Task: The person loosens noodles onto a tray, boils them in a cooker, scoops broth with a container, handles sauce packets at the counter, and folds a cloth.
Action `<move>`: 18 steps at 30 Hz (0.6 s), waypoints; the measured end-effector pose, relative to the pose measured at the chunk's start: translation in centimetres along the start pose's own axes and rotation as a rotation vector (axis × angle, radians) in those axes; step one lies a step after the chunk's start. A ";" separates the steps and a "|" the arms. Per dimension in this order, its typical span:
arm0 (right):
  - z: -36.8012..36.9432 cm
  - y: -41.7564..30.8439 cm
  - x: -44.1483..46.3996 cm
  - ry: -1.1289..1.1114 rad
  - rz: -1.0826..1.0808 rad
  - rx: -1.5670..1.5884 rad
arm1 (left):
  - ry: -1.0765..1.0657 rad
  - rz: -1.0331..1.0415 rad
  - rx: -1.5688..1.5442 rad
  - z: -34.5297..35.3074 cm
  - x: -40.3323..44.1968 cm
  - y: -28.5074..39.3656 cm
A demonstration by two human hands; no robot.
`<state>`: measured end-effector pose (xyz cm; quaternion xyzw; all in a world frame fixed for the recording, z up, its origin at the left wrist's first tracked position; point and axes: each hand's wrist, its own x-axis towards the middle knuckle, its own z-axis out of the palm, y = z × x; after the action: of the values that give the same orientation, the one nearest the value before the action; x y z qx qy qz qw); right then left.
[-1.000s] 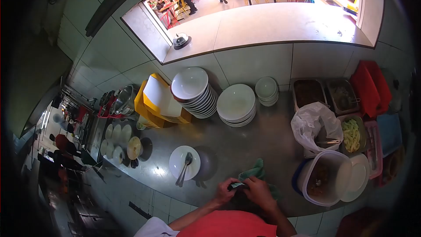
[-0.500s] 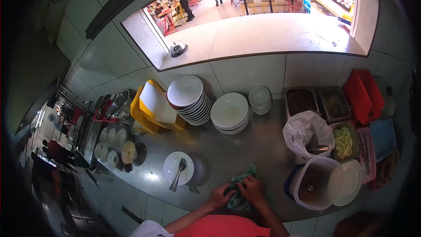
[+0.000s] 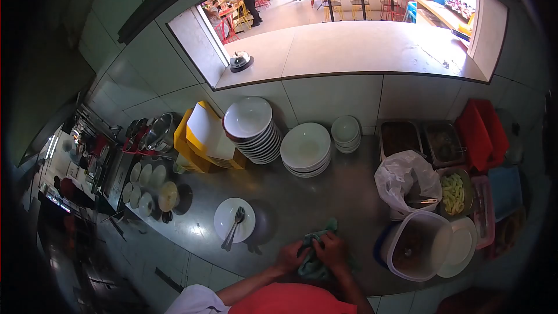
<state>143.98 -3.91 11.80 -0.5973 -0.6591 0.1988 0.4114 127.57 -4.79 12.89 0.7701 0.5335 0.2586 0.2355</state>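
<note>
Both of my hands are on a green cloth (image 3: 314, 261) near the counter's front edge. My left hand (image 3: 290, 257) grips the cloth's left side, its fingers curled into the folds. From the right, my right hand (image 3: 331, 251) pinches the same cloth, close to the left hand. A white plate (image 3: 224, 214) lies to the left of my hands, with a fork and spoon (image 3: 234, 228) resting on it. Whether anything is wrapped inside the cloth cannot be seen.
Behind stand a tall plate stack (image 3: 248, 117), wide bowls (image 3: 305, 146), small bowls (image 3: 346, 129) and a yellow holder (image 3: 192, 154). At right are a plastic bag (image 3: 395, 177), a white tub (image 3: 444, 247), a vegetable tray (image 3: 453, 194) and a red bin (image 3: 481, 134). Small bowls sit left.
The cloth is now more bunched between my hands, and both hands have shifted slightly left. The camera view has tilted. In the far room, a walking person has moved farther away.
</note>
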 end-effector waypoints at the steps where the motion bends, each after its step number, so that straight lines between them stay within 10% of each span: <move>1: 0.0 0.0 0.0 -0.013 0.012 -0.010 | 0.002 -0.001 -0.001 0.2 0.0 -0.2; 18: 0.0 0.0 0.0 -0.008 0.033 0.024 | 0.149 -0.052 -0.016 1.7 -0.9 -1.8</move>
<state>143.97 -3.86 11.78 -0.6023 -0.6482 0.2160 0.4128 127.18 -5.26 10.33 0.7328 0.5671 0.3133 0.2079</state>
